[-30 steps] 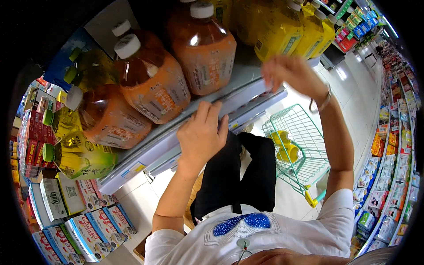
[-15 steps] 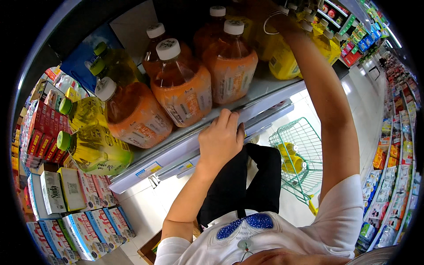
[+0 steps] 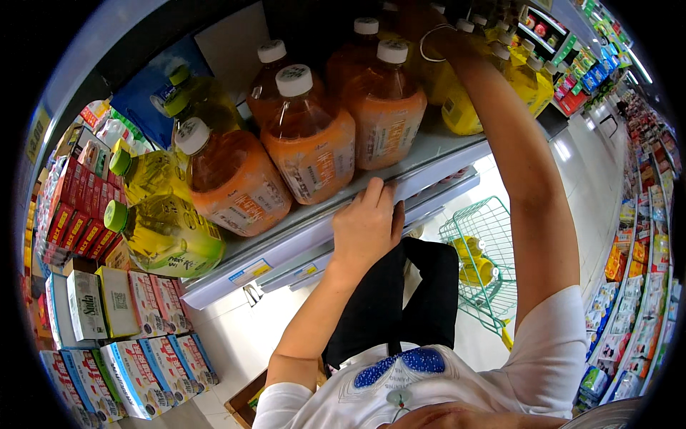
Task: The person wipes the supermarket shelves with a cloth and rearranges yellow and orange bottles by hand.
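Observation:
My left hand (image 3: 368, 229) lies on the front edge of the grey shelf (image 3: 286, 247), fingers curled over its lip, just below two orange drink bottles (image 3: 307, 143) (image 3: 386, 100) with white caps. My right arm reaches up and far back into the same shelf. A thin bracelet sits on its wrist, and my right hand (image 3: 413, 20) is in the dark among the rear bottles, so its fingers are hidden. Yellow drink bottles (image 3: 461, 104) stand right beside that forearm.
More orange bottles (image 3: 232, 179) and yellow-green bottles (image 3: 164, 229) fill the shelf's left part. Red and white cartons (image 3: 86, 300) are stacked on lower shelves at left. A green wire basket (image 3: 486, 261) with yellow bottles stands on the white floor. Stocked shelves line the right aisle side.
My right arm has gone from the shelf's front edge up and deep between the bottles. My left hand has stayed on the shelf edge, its fingers drawn closer together.

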A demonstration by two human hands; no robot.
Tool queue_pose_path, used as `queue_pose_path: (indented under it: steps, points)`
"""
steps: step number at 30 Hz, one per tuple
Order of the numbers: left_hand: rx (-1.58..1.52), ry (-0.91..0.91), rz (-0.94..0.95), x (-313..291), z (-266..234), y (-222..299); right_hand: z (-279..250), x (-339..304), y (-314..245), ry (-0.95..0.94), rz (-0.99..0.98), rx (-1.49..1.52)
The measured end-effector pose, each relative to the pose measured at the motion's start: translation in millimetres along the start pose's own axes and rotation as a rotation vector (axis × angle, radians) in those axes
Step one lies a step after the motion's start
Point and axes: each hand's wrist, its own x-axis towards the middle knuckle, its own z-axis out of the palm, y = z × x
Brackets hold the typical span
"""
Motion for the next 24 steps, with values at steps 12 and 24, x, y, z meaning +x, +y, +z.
queue_pose_path:
  steps: [12,24]
  points:
    - [-0.015,0.012,-0.039,-5,1,-1,-50,-90,-17,0.098,0.136,0.272]
    - [0.0,0.04,-0.023,-4,2,0,-69,-239,-56,0.249,0.459,0.54]
